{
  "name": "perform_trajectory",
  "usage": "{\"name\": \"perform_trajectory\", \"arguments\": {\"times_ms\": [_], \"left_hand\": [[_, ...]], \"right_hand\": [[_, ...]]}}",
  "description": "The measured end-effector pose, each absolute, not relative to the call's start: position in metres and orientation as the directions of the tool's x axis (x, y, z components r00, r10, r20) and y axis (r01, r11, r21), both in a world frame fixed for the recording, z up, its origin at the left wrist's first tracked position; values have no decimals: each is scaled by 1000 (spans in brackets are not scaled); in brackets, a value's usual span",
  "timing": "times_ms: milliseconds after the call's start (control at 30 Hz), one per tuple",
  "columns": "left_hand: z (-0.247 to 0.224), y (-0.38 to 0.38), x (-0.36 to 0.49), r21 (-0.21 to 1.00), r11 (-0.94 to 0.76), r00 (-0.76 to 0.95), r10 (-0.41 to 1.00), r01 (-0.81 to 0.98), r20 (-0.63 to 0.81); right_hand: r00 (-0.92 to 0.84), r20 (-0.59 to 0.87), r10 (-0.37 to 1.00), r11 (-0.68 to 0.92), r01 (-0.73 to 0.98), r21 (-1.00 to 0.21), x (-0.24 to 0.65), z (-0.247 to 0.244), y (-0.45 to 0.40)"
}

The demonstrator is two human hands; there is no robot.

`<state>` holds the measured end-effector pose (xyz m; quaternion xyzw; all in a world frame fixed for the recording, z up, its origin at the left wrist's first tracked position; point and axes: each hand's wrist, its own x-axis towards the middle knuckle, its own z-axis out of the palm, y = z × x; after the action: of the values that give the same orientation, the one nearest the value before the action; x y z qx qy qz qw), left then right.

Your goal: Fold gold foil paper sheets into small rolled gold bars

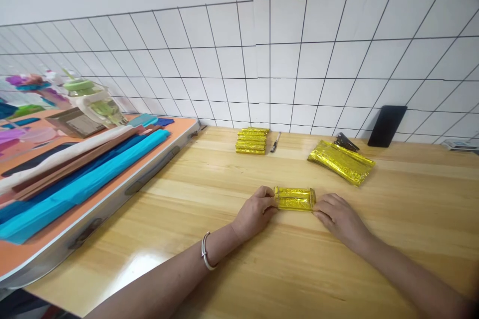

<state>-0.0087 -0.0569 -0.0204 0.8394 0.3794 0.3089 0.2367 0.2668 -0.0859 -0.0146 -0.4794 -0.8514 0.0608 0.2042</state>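
A small folded piece of shiny gold foil [295,199] lies flat on the wooden table between my two hands. At its left end, my left hand [257,212] pinches the edge between thumb and fingers; a bracelet is on that wrist. My right hand [340,219] grips the opposite end with its fingers closed. Behind the foil, to the left, is a stack of narrow folded gold foil strips [251,140]. A larger flat pile of gold foil sheets [341,160] rests behind my right hand.
A pen [275,142] lies beside the stack. A black clip [347,141] sits behind the foil pile. A dark phone [387,126] leans on the tiled wall [288,60]. Leftward, an orange-topped surface [183,127] bears rolled coloured paper [86,184], a box [77,122] and a green-lidded bottle [95,102].
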Motion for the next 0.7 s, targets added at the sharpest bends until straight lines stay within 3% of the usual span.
{"name": "perform_trajectory", "arguments": {"times_ms": [367,700], "left_hand": [[-25,-49,-13,745,-456,419,870,486,259],[-15,-55,-8,606,-410,357,909,682,214]], "right_hand": [[-378,277,883,469,728,-501,271,-20,-80],[-233,273,933,345,793,-502,262,-24,-80]]}}
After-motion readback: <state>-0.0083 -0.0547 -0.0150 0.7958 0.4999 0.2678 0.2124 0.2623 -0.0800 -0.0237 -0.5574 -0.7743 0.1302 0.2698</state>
